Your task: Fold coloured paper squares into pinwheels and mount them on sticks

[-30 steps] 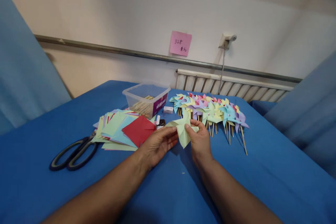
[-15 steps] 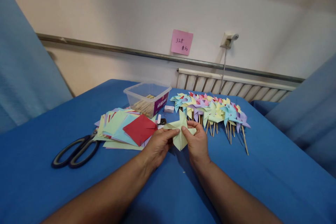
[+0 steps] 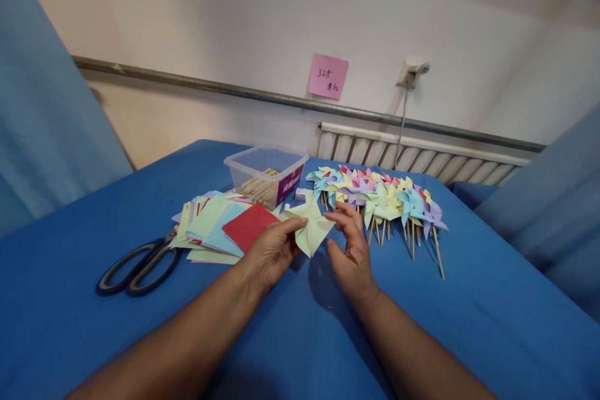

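Note:
A pale green paper pinwheel (image 3: 310, 229), folded into pointed blades, is held above the blue table by my left hand (image 3: 274, 249). The left thumb lies on its front near the centre, with the other fingers behind. Just to its right is my right hand (image 3: 350, 250), its thumb and fingers apart; the index fingertip is close to the pinwheel's right blade, and I cannot tell if they touch. Left of my hands lies a stack of coloured paper sheets (image 3: 210, 215) with a red sheet (image 3: 248, 225) on top.
Black-handled scissors (image 3: 140, 265) lie at the left, blades under the papers. A clear plastic box (image 3: 253, 178) of wooden sticks stands behind the stack, near a small box (image 3: 302, 194). At right, many finished pinwheels (image 3: 382, 200) on sticks lie on the blue tablecloth (image 3: 469, 300).
My right hand has let go of the pale green pinwheel and moved slightly right, its fingers spreading. The pinwheel, now only in my left hand, has shifted a little left and turned.

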The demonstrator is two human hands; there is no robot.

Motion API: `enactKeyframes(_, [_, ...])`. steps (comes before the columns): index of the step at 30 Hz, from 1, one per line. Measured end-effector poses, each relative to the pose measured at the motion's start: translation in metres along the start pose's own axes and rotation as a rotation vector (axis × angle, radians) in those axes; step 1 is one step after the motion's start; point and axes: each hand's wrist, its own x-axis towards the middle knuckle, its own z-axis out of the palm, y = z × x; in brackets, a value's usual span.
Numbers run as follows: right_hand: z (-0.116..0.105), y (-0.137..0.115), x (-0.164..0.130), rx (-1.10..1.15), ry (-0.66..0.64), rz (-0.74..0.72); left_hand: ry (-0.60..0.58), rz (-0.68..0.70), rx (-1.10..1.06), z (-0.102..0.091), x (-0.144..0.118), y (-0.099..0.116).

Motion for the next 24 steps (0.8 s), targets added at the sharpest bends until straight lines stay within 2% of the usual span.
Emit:
enactKeyframes(4, [-0.004,-0.007,0.001,-0.136,-0.107,-0.154,0.026,-0.02,-0.019,0.001,-0.002,0.005])
enactKeyframes(8, [-0.006,-0.011,0.005,-0.166,-0.114,-0.181,0.017,-0.039,-0.017,0.003,-0.003,0.005])
enactKeyframes(15, [-0.006,-0.003,0.007,-0.062,-0.053,-0.036,-0.037,0.036,0.037,-0.003,0.002,-0.002])
enactKeyframes(21, [-0.005,0.003,0.008,-0.091,-0.022,0.06,-0.107,0.146,0.182,-0.001,-0.001,-0.007])
enactKeyframes(24, [-0.006,0.004,0.009,-0.124,-0.009,0.075,-0.114,0.157,0.241,-0.001,0.0,-0.009])
